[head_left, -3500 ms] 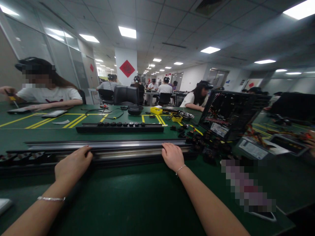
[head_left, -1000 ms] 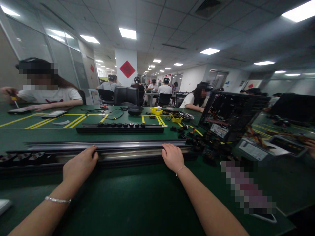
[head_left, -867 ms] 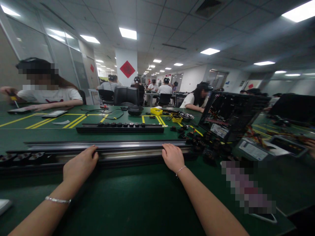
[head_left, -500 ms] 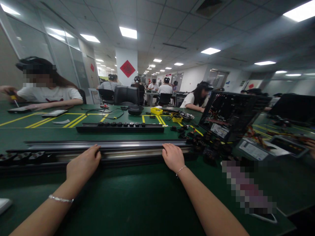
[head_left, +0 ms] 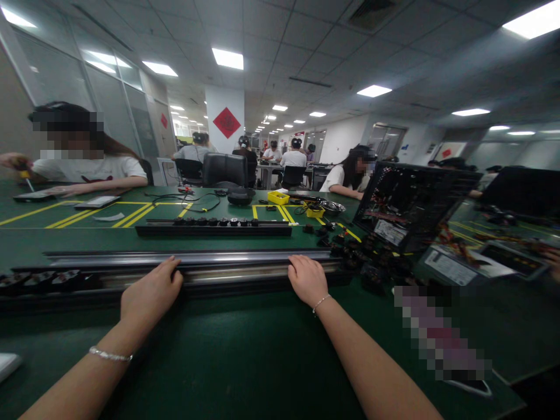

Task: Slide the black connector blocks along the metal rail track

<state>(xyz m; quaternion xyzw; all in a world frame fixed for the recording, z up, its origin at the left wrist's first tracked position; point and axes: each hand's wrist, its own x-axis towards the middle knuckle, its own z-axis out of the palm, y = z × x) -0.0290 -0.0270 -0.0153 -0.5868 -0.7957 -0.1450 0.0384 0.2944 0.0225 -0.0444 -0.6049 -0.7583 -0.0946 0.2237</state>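
Observation:
A long black and silver metal rail (head_left: pixel 231 269) lies across the green table (head_left: pixel 245 356) in front of me. My left hand (head_left: pixel 151 293) rests on its near edge, fingers curled over the rail. My right hand (head_left: pixel 307 280) grips the rail farther right, fingers bent over its top. Both wrists wear thin bracelets. Several small black sockets (head_left: pixel 39 279) sit in the rail's left end.
A second black strip with round black parts (head_left: pixel 213 226) lies beyond the rail. An open computer case (head_left: pixel 411 201) stands at the right beside a pile of black parts (head_left: pixel 367 259). Yellow trays (head_left: pixel 277 197) and a metal bowl (head_left: pixel 332 206) sit farther back. People work at other tables.
My left hand has slid to the right along the rail's near edge. My right hand has stayed in place.

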